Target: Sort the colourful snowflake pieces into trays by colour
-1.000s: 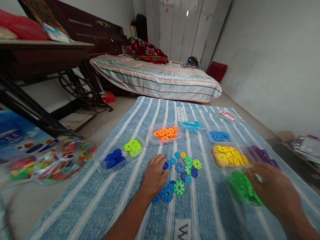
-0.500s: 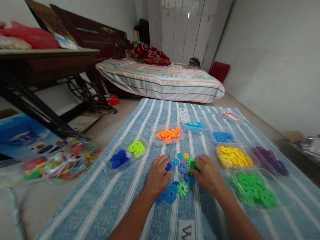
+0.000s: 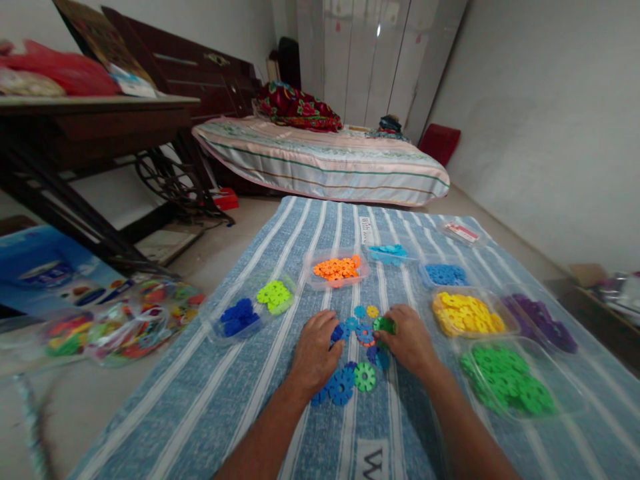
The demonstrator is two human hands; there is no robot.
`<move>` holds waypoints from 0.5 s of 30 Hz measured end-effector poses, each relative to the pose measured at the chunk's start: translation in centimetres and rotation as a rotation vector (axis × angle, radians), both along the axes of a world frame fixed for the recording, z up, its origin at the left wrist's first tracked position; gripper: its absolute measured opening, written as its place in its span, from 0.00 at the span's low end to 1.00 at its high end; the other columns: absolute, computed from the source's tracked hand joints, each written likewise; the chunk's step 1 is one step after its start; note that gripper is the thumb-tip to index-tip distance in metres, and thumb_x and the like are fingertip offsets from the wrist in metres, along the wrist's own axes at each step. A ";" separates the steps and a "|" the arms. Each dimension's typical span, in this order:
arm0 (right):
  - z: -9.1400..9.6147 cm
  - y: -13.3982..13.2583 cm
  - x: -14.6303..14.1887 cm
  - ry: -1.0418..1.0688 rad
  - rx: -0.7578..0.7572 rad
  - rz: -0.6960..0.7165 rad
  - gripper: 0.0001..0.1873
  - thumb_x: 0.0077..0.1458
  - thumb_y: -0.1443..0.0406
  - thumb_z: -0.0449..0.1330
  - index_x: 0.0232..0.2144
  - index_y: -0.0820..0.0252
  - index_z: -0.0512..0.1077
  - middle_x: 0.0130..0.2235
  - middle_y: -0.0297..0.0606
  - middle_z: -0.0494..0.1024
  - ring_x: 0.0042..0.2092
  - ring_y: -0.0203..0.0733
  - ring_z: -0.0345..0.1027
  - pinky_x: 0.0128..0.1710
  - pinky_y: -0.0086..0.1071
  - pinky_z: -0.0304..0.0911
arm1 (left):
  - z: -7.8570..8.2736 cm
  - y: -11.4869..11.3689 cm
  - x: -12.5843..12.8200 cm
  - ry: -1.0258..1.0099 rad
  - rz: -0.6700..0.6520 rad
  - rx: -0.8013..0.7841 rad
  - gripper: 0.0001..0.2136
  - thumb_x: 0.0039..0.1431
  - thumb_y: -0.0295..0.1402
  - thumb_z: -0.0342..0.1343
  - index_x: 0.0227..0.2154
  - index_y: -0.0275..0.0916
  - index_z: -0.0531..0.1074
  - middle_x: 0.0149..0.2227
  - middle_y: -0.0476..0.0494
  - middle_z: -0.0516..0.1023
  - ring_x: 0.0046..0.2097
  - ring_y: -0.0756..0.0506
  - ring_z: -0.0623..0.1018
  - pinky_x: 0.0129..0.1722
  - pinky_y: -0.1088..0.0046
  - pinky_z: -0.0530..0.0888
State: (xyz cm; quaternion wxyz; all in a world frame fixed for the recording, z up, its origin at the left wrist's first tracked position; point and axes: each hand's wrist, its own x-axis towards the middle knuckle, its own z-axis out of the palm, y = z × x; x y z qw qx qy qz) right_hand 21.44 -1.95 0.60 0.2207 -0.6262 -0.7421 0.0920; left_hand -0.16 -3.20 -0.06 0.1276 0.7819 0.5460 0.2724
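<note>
Notched plastic discs lie together in the middle of the striped cloth, in blue, green, orange and yellow. My left hand [image 3: 316,348] is closed at the left side of this group, thumb and fingers round a dark blue disc [image 3: 337,332]. On the right side my right hand [image 3: 409,339] pinches a green disc [image 3: 384,325] between thumb and fingers. Between the hands lies a blue disc with orange beneath it [image 3: 365,333]. Nearer to me are a light green disc [image 3: 365,377] and a larger blue disc [image 3: 341,387]. The fingers partly hide the held discs.
Clear tubs hold orange discs [image 3: 337,269], yellow discs [image 3: 470,313], green discs [image 3: 510,380], purple discs [image 3: 540,323] and blue discs [image 3: 445,274]. On the left, a tub has dark blue [image 3: 239,317] and lime discs [image 3: 275,296]. A bed [image 3: 320,163] stands beyond the table.
My right hand has shifted slightly and turned, with its thumb now higher against the green disc. My left hand stays in place.
</note>
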 end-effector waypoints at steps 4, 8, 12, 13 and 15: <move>0.3 0.1 0.0 0.114 -0.010 -0.020 0.03 0.45 0.64 0.59 0.23 0.57 0.69 0.33 0.38 0.72 0.39 0.43 0.65 0.40 0.36 0.60 | 0.1 0.0 0.0 -0.005 -0.005 0.005 0.15 0.50 0.31 0.52 0.41 0.36 0.71 0.51 0.37 0.71 0.55 0.39 0.66 0.55 0.55 0.64; 0.7 0.0 -0.3 0.364 -0.022 -0.039 0.03 0.45 0.66 0.56 0.21 0.57 0.69 0.33 0.36 0.74 0.38 0.41 0.67 0.40 0.34 0.60 | 0.1 0.0 0.0 -0.015 -0.004 0.008 0.15 0.49 0.31 0.52 0.41 0.36 0.72 0.50 0.37 0.71 0.54 0.39 0.67 0.55 0.54 0.65; 1.2 -0.1 -0.8 0.601 -0.026 -0.112 0.05 0.44 0.63 0.56 0.22 0.57 0.70 0.33 0.35 0.76 0.39 0.41 0.68 0.42 0.35 0.61 | 0.1 0.0 0.0 -0.003 -0.006 0.021 0.15 0.49 0.31 0.52 0.41 0.35 0.72 0.50 0.36 0.71 0.54 0.38 0.67 0.55 0.53 0.65; 1.4 -0.2 -0.8 0.651 -0.015 -0.150 0.06 0.44 0.62 0.57 0.23 0.57 0.71 0.34 0.35 0.77 0.39 0.42 0.69 0.43 0.36 0.61 | 0.1 0.0 0.0 0.005 -0.008 0.018 0.15 0.49 0.31 0.53 0.41 0.35 0.72 0.50 0.35 0.71 0.54 0.38 0.67 0.55 0.53 0.65; 2.0 -0.4 -0.4 0.739 0.017 -0.229 0.08 0.44 0.60 0.58 0.25 0.58 0.72 0.34 0.36 0.77 0.40 0.44 0.69 0.45 0.38 0.61 | 0.1 0.0 0.0 0.018 -0.013 0.009 0.15 0.49 0.31 0.53 0.41 0.34 0.72 0.50 0.35 0.71 0.54 0.38 0.67 0.55 0.54 0.64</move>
